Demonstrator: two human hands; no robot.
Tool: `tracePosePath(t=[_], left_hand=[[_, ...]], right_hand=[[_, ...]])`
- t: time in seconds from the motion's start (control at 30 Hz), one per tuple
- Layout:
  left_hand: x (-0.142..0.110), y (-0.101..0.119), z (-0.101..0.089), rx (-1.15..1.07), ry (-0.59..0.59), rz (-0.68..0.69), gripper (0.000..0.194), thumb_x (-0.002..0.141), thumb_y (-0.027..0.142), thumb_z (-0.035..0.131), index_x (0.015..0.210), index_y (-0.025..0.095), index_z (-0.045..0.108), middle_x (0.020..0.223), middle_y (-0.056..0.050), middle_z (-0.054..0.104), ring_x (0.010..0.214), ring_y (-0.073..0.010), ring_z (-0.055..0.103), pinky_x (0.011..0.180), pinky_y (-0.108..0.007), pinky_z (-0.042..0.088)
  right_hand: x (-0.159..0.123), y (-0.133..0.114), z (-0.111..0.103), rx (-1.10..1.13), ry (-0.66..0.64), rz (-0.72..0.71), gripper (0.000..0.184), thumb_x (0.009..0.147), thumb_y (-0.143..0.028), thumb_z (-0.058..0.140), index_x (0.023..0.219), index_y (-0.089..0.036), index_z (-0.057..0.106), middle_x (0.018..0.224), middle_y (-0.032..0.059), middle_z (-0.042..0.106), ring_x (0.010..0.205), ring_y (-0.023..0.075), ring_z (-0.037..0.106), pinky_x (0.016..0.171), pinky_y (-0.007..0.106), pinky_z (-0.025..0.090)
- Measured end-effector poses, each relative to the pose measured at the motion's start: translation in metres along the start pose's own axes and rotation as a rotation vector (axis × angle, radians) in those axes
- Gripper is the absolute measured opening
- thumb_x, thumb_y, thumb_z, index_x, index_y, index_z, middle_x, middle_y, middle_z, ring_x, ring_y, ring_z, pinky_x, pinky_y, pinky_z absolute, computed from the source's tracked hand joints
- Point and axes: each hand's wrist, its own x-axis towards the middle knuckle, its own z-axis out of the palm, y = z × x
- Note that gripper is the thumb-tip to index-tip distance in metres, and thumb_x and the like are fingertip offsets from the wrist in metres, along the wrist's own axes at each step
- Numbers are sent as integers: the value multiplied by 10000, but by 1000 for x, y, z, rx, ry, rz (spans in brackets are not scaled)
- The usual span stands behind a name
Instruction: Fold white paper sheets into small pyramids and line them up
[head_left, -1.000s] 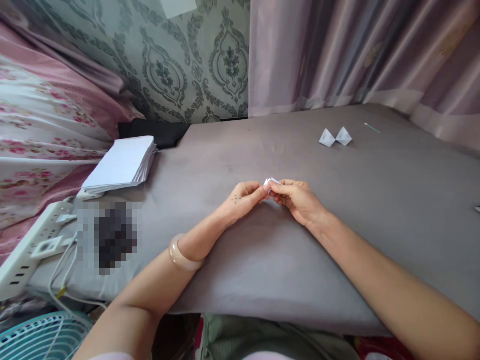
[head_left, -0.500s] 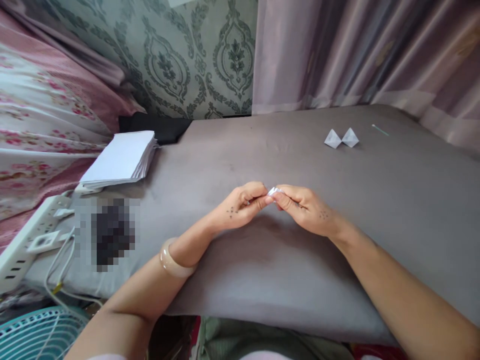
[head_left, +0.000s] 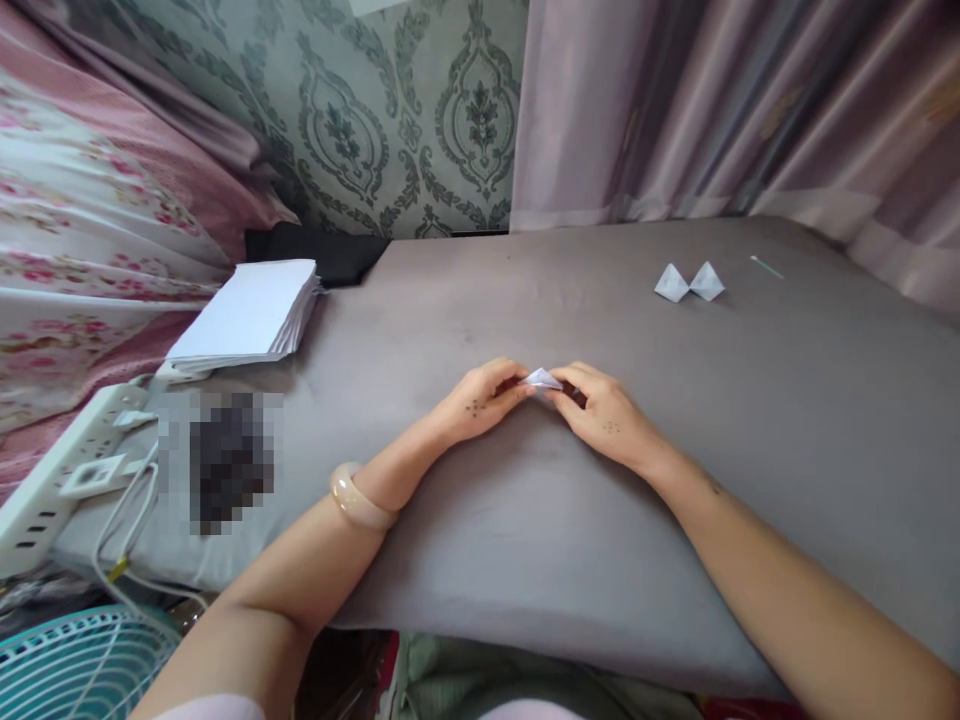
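Observation:
A small piece of folded white paper [head_left: 543, 378] is held between my two hands over the middle of the grey-covered table [head_left: 480, 540]. My left hand [head_left: 491, 398] pinches its left side between thumb and fingers, and a pale bangle sits on that forearm. On the right side, the thumb and fingers of my right hand [head_left: 598, 408] grip the same paper. Its upper part shows as a pointed, triangular shape. Farther back on the right stand two finished-looking folded paper shapes [head_left: 690, 283], white and pointed, side by side.
A stack of white paper [head_left: 244, 310] lies at the left, by a black cloth item [head_left: 322, 252]. Power strips [head_left: 56, 480] with cables run along the left edge, near a blurred-out dark object [head_left: 231, 465]. A teal fan [head_left: 82, 660] stands below. A thin cotton swab [head_left: 766, 266] lies back right.
My fingers have shifted on the folded paper, so a wider triangular face now shows. The right hand's thumb and fingers have spread slightly. The view has moved a little.

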Motion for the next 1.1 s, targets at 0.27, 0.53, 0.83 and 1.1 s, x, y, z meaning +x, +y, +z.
tracePosePath(t=[0.27,0.53,0.83,1.1], left_hand=[[-2,-6,4,82,75,-24,359,835,372,631,1138,181,614,1066,-88,576,873,-163,574,799,-290,473],[1,-7,7,59,121,10,198,872,275,591,1029,183,668,906,-41,627,743,-119,574,720,-258,486],[5,-4,9,123,124,33,195,854,206,590,1029,178,670,881,-36,639,710,-103,568,704,-240,485],[11,0,12,144,101,77,136,857,206,581,927,178,695,869,-34,648,692,-97,558,675,-227,468]], right_hand=[[1,5,3,-212,-7,-3,253,913,-344,501,1072,-254,676,975,66,582,958,224,550,845,346,436],[-1,4,-4,-271,-64,24,348,867,-409,572,1158,-226,620,1056,77,596,1026,248,555,868,370,455],[0,0,-5,-150,73,4,185,907,-289,534,978,-228,694,953,39,672,823,166,618,755,296,457],[1,-2,5,-112,121,-40,122,874,-218,579,878,-201,700,878,34,681,748,146,615,706,273,451]])
